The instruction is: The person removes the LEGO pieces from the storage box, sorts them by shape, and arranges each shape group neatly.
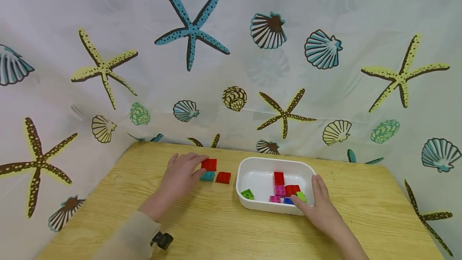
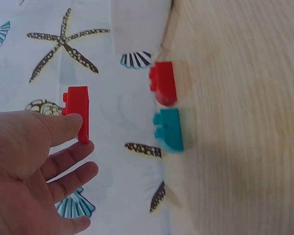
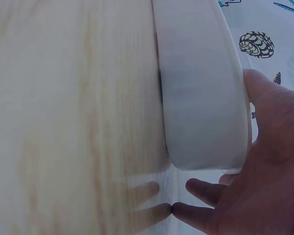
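My left hand (image 1: 182, 175) pinches a red toy brick (image 2: 78, 110) between thumb and fingertip, raised off the table; the other fingers spread below it. On the table beside that hand lie a teal toy brick (image 1: 207, 176) and a second red brick (image 1: 223, 177), both with a rounded end in the left wrist view. My right hand (image 1: 323, 208) grips the right end of a white tub (image 1: 252, 206), the thumb over its rim and the fingers along the outside. Inside the tub lie red bricks (image 1: 279, 178), pink bricks (image 1: 280, 190), a blue brick (image 1: 288, 201) and green bricks (image 1: 247, 194).
The light wooden table (image 1: 216, 228) bears everything. Behind and beside it hangs a white curtain (image 1: 231, 71) printed with starfish and shells. A small black device (image 1: 162, 240) sits at the left sleeve.
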Tool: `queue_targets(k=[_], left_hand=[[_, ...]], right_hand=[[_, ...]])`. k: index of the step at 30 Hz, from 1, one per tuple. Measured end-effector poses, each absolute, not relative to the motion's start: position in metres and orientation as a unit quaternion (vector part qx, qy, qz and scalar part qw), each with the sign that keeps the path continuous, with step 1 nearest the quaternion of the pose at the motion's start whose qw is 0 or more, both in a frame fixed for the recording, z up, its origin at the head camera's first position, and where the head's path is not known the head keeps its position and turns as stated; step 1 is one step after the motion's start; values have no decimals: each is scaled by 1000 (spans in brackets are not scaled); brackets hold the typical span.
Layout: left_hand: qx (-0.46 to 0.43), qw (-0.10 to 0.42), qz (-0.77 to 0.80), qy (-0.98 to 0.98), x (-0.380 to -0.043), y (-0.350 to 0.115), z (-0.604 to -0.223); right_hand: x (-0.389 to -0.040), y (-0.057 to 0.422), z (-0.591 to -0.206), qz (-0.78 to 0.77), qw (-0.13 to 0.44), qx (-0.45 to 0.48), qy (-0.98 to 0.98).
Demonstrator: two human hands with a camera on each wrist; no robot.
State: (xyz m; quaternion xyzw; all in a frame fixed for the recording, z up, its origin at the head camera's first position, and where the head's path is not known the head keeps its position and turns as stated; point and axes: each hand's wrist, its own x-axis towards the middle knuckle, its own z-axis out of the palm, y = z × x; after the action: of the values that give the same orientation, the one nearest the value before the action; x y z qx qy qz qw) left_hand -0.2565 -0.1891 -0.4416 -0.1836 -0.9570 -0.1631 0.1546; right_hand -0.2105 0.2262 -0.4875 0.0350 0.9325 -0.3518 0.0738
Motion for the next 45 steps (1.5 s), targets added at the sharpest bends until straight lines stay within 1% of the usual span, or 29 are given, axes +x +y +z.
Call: queue_targets(k=[7, 17, 26, 38, 45], left_hand=[[-172, 163, -140, -961, -261, -216, -452], [-157, 147, -144, -966, -272, -240, -465], [-147, 102, -155, -972, -283, -255, -480], [-153, 80, -148, -974, -292, -260, -502], [-149, 58, -146, -976, -295, -260, -504]], right_hand=[[-210, 226, -486, -356, 74, 34, 931], [-210, 226, -486, -356, 74, 33, 931], [-210, 226, -487, -361, 75, 33, 929], [-211, 227, -487, -356, 74, 34, 931], [-211, 227, -488, -357, 74, 31, 931]])
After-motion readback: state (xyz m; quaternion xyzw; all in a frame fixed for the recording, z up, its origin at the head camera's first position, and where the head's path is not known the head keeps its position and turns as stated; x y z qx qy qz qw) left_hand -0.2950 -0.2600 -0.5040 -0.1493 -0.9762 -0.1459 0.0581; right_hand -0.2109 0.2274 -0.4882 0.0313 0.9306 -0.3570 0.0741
